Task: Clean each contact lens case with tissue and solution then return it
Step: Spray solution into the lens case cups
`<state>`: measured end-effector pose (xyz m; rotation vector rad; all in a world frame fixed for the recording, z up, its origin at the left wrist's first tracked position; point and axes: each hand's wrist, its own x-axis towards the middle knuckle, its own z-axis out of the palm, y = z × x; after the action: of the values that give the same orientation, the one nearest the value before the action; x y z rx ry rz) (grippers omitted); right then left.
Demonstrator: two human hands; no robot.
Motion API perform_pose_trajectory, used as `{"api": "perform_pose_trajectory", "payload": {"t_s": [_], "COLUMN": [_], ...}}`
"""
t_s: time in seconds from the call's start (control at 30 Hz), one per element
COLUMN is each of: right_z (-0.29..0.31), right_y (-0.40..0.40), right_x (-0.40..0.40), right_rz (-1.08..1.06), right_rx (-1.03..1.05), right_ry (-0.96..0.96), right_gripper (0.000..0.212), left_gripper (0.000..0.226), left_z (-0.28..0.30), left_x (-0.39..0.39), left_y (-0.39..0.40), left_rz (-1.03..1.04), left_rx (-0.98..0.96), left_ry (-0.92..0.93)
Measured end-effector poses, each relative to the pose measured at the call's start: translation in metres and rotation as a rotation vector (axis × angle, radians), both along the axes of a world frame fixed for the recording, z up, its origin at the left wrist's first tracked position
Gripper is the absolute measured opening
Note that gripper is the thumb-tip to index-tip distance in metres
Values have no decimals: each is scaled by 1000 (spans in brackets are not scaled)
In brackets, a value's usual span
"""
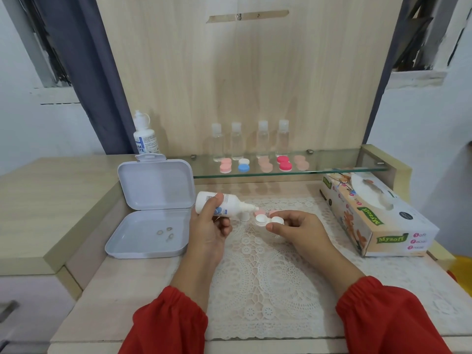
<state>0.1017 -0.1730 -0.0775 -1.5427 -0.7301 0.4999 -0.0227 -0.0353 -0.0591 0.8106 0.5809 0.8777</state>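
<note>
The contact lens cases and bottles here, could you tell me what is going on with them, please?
A person in red sleeves is cleaning an open white lens case over a lace mat. The left hand grips a white solution bottle, tipped with its nozzle toward the case, which the right hand pinches. Two pink caps lie behind it. More cases wait on the glass shelf, and a tissue box sits to the right.

Two bare hands, left hand (pixel 212 226) and right hand (pixel 298 231), forearms uncovered. Loose red sleeves (pixel 168 320) nearest the camera, gathered into elasticated, ruched cuffs below the wrists.
</note>
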Motion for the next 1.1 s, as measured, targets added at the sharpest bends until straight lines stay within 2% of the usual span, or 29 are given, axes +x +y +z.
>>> {"api": "perform_pose_trajectory", "payload": {"t_s": [0.27,1.1], "right_z": [-1,1], "right_y": [0,0], "right_x": [1,-1], "right_rz": [-2,-3], "right_rx": [-15,-31], "right_ry": [-3,-28], "right_gripper": [16,15], "left_gripper": [34,23], "left_z": [0,2], "left_x": [0,-1], "left_y": [-2,-4], "left_rz": [-5,38], "left_rx": [61,130], "left_ry": [13,11]}}
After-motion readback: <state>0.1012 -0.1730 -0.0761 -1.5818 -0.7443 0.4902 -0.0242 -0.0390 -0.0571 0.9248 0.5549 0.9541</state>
